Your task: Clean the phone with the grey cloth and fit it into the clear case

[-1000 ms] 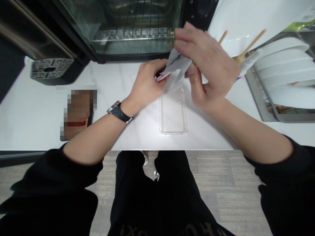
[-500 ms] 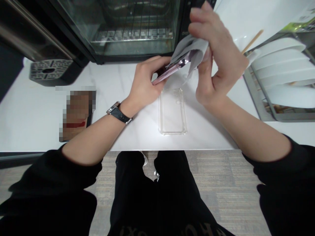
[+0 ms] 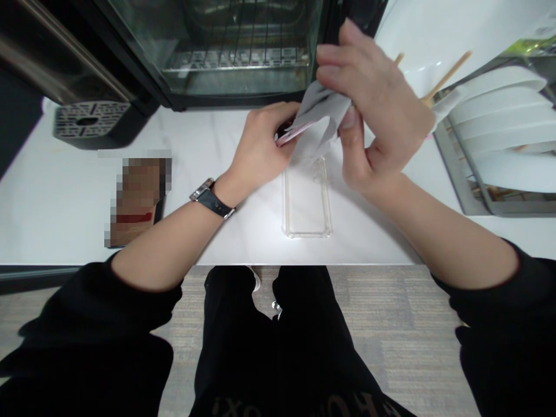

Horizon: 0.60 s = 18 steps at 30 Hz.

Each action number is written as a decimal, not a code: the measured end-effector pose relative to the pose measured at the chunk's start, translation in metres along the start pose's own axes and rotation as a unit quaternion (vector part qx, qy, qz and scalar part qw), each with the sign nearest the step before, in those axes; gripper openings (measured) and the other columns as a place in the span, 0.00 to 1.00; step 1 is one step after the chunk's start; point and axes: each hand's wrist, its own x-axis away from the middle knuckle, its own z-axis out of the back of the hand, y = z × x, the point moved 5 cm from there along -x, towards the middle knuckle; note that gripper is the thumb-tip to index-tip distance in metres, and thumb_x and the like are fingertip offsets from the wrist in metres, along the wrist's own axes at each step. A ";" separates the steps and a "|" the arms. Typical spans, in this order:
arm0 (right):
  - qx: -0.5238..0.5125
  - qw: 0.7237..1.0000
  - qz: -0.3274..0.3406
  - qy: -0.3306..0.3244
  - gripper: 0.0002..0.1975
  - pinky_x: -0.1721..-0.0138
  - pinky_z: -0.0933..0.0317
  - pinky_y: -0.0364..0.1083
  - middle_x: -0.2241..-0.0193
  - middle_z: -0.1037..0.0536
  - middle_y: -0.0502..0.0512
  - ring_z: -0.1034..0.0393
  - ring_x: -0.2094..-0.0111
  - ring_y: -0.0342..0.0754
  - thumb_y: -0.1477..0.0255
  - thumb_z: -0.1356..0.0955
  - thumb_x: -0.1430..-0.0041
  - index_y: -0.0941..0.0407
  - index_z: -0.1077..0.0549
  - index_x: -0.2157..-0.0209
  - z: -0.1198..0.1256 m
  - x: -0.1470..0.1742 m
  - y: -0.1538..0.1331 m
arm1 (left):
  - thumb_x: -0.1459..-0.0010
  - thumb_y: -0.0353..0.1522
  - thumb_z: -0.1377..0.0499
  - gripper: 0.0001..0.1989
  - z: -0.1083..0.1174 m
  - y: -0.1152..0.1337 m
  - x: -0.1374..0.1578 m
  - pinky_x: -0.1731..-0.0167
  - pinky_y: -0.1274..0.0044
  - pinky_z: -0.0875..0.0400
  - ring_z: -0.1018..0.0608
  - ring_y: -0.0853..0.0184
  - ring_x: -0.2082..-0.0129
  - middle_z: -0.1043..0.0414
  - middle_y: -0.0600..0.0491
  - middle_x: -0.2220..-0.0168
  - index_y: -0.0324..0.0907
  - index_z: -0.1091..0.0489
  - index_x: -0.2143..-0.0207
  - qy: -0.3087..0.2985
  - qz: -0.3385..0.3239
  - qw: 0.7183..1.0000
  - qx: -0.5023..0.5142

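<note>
My left hand (image 3: 264, 139) is closed around the lower end of a pinkish phone (image 3: 292, 135), tilted up above the counter. A thin white wipe (image 3: 324, 107) drapes over the phone's upper end and hides most of it. My right hand (image 3: 377, 107) pinches the wipe between thumb and fingers against the phone. Below the hands, a clear phone case (image 3: 306, 202) lies flat on the counter, its top edge partly covered by the hanging wipe.
A glass-fronted oven (image 3: 238, 87) stands at the back of the white counter (image 3: 243, 231). To the left are a black drip tray (image 3: 93, 124) and a dark flat object (image 3: 136, 202), partly blurred out. White dishes (image 3: 499, 127) stand in a metal rack at right, near wooden sticks (image 3: 449, 72).
My right hand has shifted slightly left and down with the wipe, which now covers more of the phone. My left hand keeps its hold, moved only a little.
</note>
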 end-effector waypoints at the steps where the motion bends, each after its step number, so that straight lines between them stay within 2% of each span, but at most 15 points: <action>1: 0.002 1.000 0.007 -0.003 0.22 0.22 0.35 0.55 0.34 0.21 0.29 0.26 0.29 0.54 0.60 0.39 0.21 0.33 0.26 0.32 0.000 -0.001 -0.001 | 0.34 0.45 0.31 0.26 0.000 0.000 0.000 0.72 0.69 0.42 0.33 0.67 0.74 0.33 0.56 0.77 0.48 0.40 0.78 -0.002 -0.004 1.000 -0.005; 5: 0.011 1.000 0.029 -0.002 0.24 0.24 0.32 0.57 0.32 0.22 0.29 0.26 0.29 0.53 0.65 0.39 0.20 0.33 0.28 0.30 -0.001 -0.002 -0.004 | 0.34 0.46 0.31 0.26 -0.001 0.000 -0.001 0.73 0.68 0.43 0.35 0.67 0.76 0.33 0.55 0.77 0.48 0.38 0.77 0.000 -0.008 1.000 -0.010; 9: 0.001 0.998 0.051 0.022 0.22 0.25 0.32 0.54 0.33 0.22 0.26 0.25 0.30 0.52 0.61 0.39 0.20 0.31 0.28 0.31 -0.002 -0.001 -0.002 | 0.33 0.46 0.33 0.24 -0.001 0.005 0.000 0.72 0.68 0.42 0.31 0.65 0.74 0.32 0.54 0.76 0.48 0.36 0.76 -0.008 -0.008 1.000 -0.014; 13: 0.015 0.997 0.064 0.043 0.24 0.23 0.34 0.57 0.32 0.22 0.29 0.25 0.30 0.53 0.62 0.41 0.19 0.34 0.28 0.30 0.000 0.001 0.002 | 0.32 0.41 0.34 0.22 0.002 0.012 0.001 0.72 0.68 0.40 0.27 0.65 0.72 0.29 0.53 0.74 0.47 0.36 0.77 0.014 -0.020 1.000 0.001; 18: -0.023 0.999 -0.016 0.041 0.23 0.17 0.46 0.57 0.34 0.20 0.32 0.30 0.27 0.57 0.55 0.41 0.21 0.35 0.23 0.34 0.005 0.000 0.008 | 0.32 0.39 0.35 0.18 0.004 0.013 0.002 0.72 0.70 0.35 0.25 0.65 0.72 0.28 0.52 0.73 0.47 0.32 0.76 0.020 -0.039 0.999 0.028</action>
